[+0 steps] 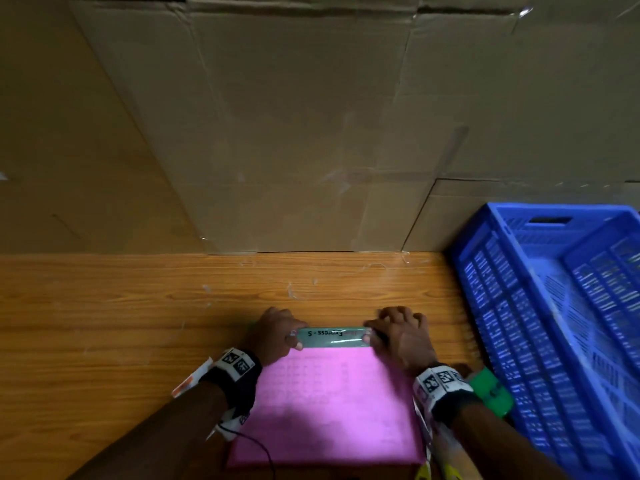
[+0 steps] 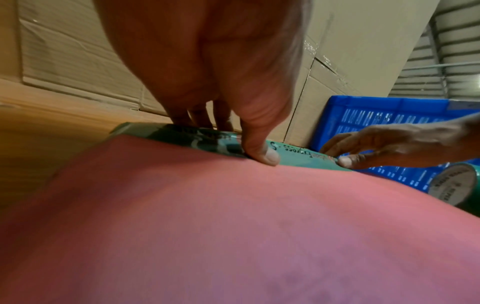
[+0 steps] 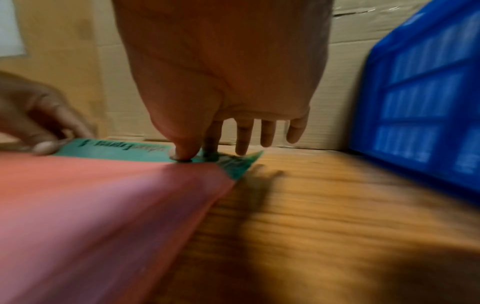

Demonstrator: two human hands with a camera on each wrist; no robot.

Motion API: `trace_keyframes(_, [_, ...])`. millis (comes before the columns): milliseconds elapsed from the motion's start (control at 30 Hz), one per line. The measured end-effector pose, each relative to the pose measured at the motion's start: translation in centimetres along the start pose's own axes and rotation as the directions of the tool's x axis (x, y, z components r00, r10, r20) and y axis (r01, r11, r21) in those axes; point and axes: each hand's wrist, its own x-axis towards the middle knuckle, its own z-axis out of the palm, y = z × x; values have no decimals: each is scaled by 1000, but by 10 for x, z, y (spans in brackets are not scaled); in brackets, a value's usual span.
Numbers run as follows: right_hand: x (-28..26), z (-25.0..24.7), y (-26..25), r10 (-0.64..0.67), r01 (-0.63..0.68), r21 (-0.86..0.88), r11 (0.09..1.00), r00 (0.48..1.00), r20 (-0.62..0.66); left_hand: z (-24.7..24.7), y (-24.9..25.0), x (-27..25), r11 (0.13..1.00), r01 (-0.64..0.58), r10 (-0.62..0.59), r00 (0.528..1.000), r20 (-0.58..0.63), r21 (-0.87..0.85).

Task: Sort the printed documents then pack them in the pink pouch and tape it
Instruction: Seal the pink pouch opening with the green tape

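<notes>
The work surface is a wooden table (image 1: 138,323) with an orange-brown grain, and small scraps of clear tape stick to it near the far edge. Behind the table stands a wall of flattened cardboard boxes (image 1: 294,133), creased and joined with clear tape. In the left wrist view, grey horizontal slats, like a shutter, show in the upper right corner of the room. The light is dim and warm.

On the right side of the table stands a blue plastic crate (image 1: 554,306) with slotted walls, set against the cardboard. Between the crate and the right wrist lies a roll of green tape (image 1: 493,393).

The pink pouch (image 1: 325,410) lies flat on the table, close to the person and between the two forearms. Faint printed lines show through its surface. Along its far edge runs a strip of green tape (image 1: 334,337) with black printed letters. Its right end goes past the corner of the pouch, as the right wrist view shows.

The left hand (image 1: 277,336) is at the left end of the strip, with the thumb pressing on top and the other fingers curled over the far edge of the pouch. The right hand (image 1: 398,336) does the same at the right end: thumb down on the tape at the corner, index finger beside it, the other fingers hanging loosely above the table.
</notes>
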Motion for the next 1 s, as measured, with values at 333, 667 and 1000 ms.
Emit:
trace_keyframes(333, [-1, 11, 44, 425, -355, 660, 662, 903, 60, -3, 9, 4, 999, 46, -46, 998, 35, -15])
trace_keyframes(667, [-39, 7, 0, 207, -209, 6, 978, 974, 96, -2, 13, 0, 997, 76, -75, 997, 34, -30])
trace_keyframes(1000, [-19, 12, -97, -164, 170, 228, 959, 985, -45, 30, 53, -19, 951, -99, 83, 994, 67, 292])
